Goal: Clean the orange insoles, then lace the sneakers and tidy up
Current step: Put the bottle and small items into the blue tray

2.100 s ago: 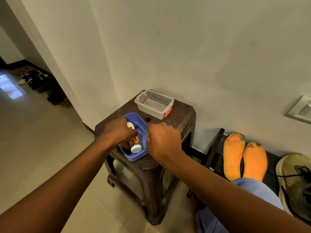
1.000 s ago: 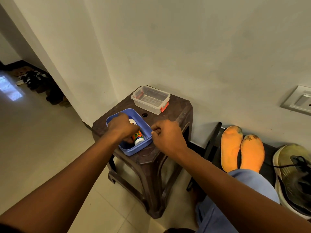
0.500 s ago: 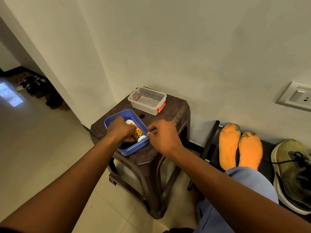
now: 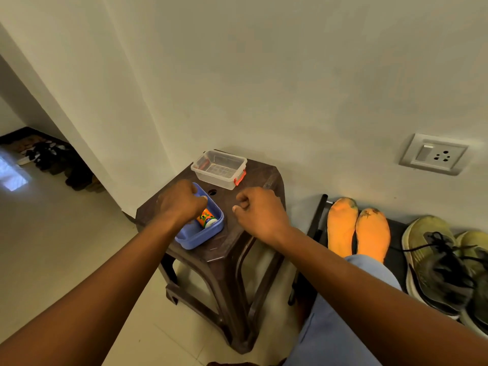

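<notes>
Two orange insoles with dark stains at the toes lie side by side on a low black rack at the right. Beside them stand two olive sneakers with loose black laces. My left hand hovers curled over the back of a blue tray; its fingers are hidden. An orange-labelled bottle lies in the tray, free of the hand. My right hand is curled above the stool top, with nothing visible in it.
The tray sits on a brown plastic stool against the wall, with a clear lidless box behind it. A wall socket is at the right. My knee in blue trousers is low right. Shoes line the hallway far left.
My left hand has drawn back off the bottle towards the tray's rear edge. My right hand has moved right, away from the tray. The view has tilted up slightly.
</notes>
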